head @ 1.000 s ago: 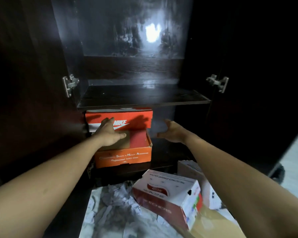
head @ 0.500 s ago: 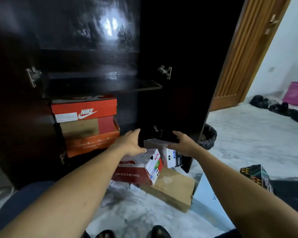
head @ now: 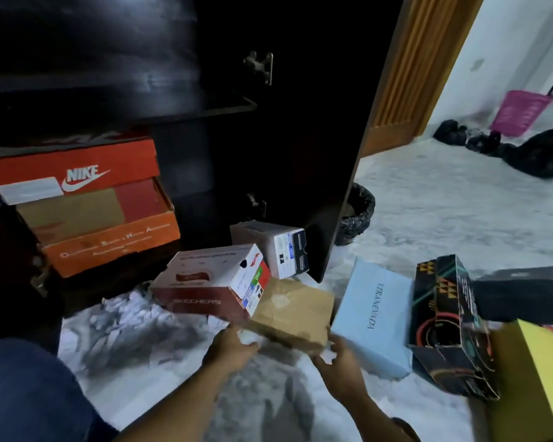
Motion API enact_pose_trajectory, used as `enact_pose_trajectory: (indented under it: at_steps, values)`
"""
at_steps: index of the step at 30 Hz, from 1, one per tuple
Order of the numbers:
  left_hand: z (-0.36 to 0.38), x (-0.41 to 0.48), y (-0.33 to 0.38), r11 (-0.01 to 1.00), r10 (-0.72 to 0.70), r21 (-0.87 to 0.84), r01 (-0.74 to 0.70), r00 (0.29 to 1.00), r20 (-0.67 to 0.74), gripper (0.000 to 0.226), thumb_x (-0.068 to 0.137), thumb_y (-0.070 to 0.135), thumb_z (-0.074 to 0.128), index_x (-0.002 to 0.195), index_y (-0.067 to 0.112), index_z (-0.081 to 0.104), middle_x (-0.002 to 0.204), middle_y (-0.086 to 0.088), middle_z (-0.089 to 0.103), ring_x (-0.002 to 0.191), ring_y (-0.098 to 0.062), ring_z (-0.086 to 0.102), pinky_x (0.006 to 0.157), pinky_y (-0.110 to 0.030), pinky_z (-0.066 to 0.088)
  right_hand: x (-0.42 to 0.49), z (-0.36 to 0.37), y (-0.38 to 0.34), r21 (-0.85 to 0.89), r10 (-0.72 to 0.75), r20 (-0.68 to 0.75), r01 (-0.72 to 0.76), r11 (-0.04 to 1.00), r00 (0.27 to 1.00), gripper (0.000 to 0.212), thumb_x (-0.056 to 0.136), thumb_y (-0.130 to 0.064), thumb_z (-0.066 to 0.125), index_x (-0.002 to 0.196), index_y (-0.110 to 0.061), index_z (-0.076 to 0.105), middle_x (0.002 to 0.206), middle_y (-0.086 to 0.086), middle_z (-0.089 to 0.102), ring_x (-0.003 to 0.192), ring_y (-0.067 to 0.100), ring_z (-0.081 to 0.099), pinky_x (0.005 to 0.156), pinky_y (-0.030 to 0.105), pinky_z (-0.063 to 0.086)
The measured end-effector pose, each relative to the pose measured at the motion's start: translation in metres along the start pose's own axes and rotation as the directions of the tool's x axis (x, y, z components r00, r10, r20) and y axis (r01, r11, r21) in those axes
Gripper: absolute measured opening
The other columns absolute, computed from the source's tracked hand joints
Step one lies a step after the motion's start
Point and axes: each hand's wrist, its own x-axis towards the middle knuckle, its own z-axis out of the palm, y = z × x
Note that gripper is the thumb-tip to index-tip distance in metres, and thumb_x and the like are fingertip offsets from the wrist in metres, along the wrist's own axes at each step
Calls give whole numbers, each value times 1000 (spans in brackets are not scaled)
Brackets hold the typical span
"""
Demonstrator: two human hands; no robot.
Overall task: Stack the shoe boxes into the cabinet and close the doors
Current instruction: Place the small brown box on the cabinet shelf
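- Brown cardboard box (head: pixel 292 311) lies flat on the marbled floor (head: pixel 444 218), directly in front of the open dark cabinet (head: pixel 205 74).
- Left hand (head: pixel 232 349) sits at the near left corner of the brown box, fingers curled; whether it grips is unclear through blur.
- Right hand (head: pixel 340 366) sits at the near right corner, fingers spread and open.
- Red and white Skechers box (head: pixel 211 282) rests partly on the brown box's far left edge.
- White box (head: pixel 276 247) stands behind it, beside the open cabinet door (head: pixel 316 138).
- Orange Nike box (head: pixel 71 169) is stacked on an orange open-top box (head: pixel 109 240) inside the cabinet, under the shelf (head: pixel 125 103).
- Light blue box (head: pixel 372 317), a black patterned box (head: pixel 444 323), a black box (head: pixel 524 298) and a yellow box (head: pixel 543 371) lie on the floor to the right.
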Motion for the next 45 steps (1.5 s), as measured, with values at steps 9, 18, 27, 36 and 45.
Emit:
enact_pose_trajectory:
  at_steps: [9, 18, 27, 36, 45]
  values:
    - [34, 23, -29, 998, -34, -49, 33, 999, -24, 94, 85, 43, 72, 158, 20, 18, 161, -4, 26, 143, -22, 36, 107, -27, 35, 19, 43, 15, 138, 41, -57, -33, 990, 998, 69, 82, -22, 79, 142, -11, 46, 141, 13, 50, 128, 29, 48, 108, 38, 41]
    - [61, 24, -13, 963, 234, 120, -240, 971, 56, 83, 89, 36, 68, 157, 28, 21, 164, 8, 17, 147, -15, 28, 114, -28, 32, -8, 50, 24, -54, -92, 11, 93, 994, 996, 53, 85, -27, 65, 137, -27, 51, 146, 0, 35, 110, 21, 62, 81, 26, 50]
    - [65, 20, -3, 882, 208, 389, -267, 960, 187, 76, 93, 27, 57, 157, 31, 16, 166, 13, -5, 138, -23, 39, 104, -40, 44, -12, 44, 33, -5, -73, 28, 74, 997, 997, 71, 90, -33, 63, 153, -34, 29, 134, -3, 39, 117, 18, 53, 88, 28, 49]
    - [67, 15, -6, 858, 224, 424, -290, 954, 199, 77, 91, 28, 56, 156, 27, 15, 165, 11, -3, 130, -23, 50, 96, -38, 48, 19, 64, 25, 540, 291, 38, -265, 799, 956, 70, 88, -32, 72, 148, -21, 37, 90, 12, 71, 74, 25, 68, 70, 49, 60]
    - [71, -3, -11, 768, 323, 520, -375, 927, 191, 66, 89, 41, 58, 149, 26, 34, 154, 8, 27, 129, -23, 42, 104, -39, 41, -18, 28, 27, 613, 260, 214, -337, 715, 942, 67, 98, -15, 60, 148, -46, 28, 108, 23, 69, 89, 39, 67, 72, 43, 57]
